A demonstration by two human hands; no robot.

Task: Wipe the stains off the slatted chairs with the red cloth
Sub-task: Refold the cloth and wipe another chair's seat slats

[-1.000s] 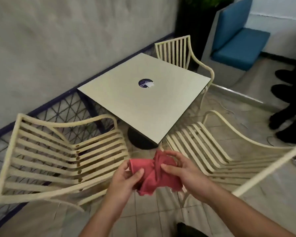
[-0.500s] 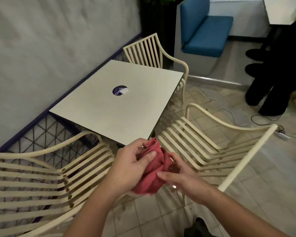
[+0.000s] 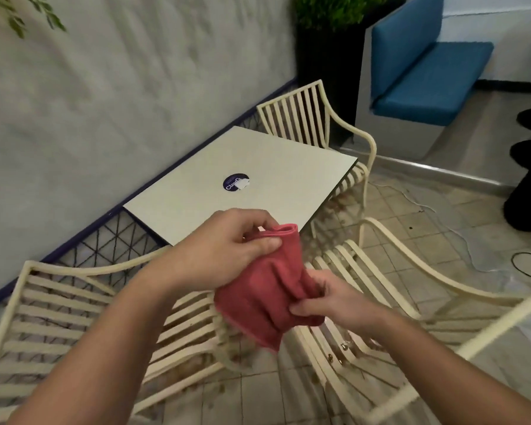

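We hold the red cloth (image 3: 264, 289) bunched in the air, our left hand (image 3: 227, 250) pinching its upper end and our right hand (image 3: 334, 302) curled round its lower end, its length slanting down toward the stained slatted chair (image 3: 469, 348) just below our right hand

both hands (image 3: 224, 250) (image 3: 337, 302) grip the red cloth (image 3: 267, 289) — above slatted chairs (image 3: 59, 317).

Left slatted chair (image 3: 59, 305) and right slatted chair (image 3: 472, 348) flank a narrow strip of tiled floor (image 3: 258, 394). Table (image 3: 273, 167) corner closes its far end. Both seats open upward, bounded by armrests.
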